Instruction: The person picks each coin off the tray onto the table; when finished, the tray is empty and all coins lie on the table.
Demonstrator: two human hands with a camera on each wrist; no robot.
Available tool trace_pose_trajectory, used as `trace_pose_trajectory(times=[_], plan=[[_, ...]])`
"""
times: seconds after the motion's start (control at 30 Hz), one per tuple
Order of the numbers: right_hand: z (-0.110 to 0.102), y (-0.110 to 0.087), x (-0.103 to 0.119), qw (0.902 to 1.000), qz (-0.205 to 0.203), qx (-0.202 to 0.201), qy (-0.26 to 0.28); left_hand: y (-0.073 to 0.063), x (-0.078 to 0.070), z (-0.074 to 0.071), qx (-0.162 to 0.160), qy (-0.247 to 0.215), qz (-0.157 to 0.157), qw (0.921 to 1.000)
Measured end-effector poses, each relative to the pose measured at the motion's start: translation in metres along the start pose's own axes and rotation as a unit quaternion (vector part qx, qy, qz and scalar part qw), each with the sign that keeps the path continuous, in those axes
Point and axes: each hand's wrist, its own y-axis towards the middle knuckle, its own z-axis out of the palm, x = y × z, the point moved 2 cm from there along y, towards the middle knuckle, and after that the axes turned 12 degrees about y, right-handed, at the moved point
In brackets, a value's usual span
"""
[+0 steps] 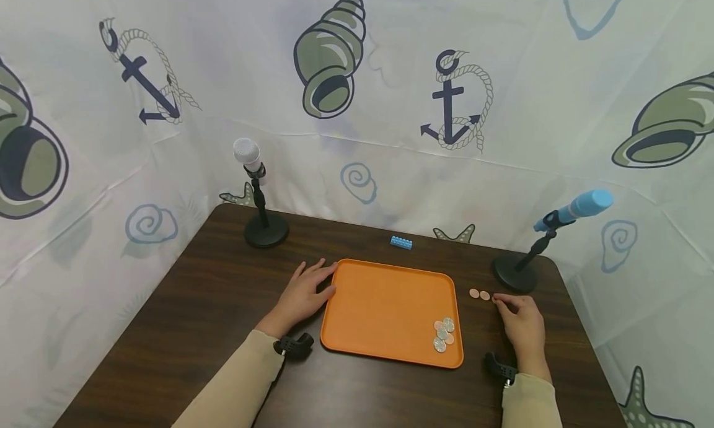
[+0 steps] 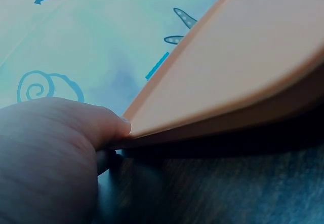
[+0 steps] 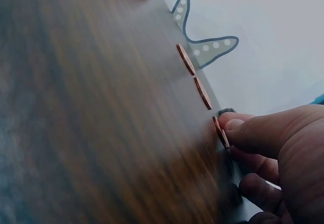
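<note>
An orange tray (image 1: 385, 304) lies on the dark wooden table. On its right part sit several coins (image 1: 442, 332), silver and copper, some overlapping. My left hand (image 1: 301, 296) rests at the tray's left edge, fingers spread and fairly straight, with the thumb touching the rim (image 2: 132, 127). To the right of the tray, my right hand (image 1: 523, 323) pinches a copper coin (image 3: 221, 133) between thumb and finger at the table surface. Two more copper coins (image 1: 480, 294) lie flat in line with it, to its left.
Behind the right hand stands a blue microphone (image 1: 582, 206) on a black stand (image 1: 514, 273). A white microphone (image 1: 247, 152) on another stand is at the back left. Near the back edge lies a blue toy brick (image 1: 401, 243). A patterned curtain (image 1: 390, 168) surrounds the table (image 1: 167, 329).
</note>
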Motion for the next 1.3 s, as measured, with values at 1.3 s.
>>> trace_pose_trajectory(times=[1.3], plan=[[-0.0044,-0.0001,-0.006,0.9893,0.064,-0.055,0.119,0.0015,-0.0007,0.0,-0.003,0.002,0.001,1.0]])
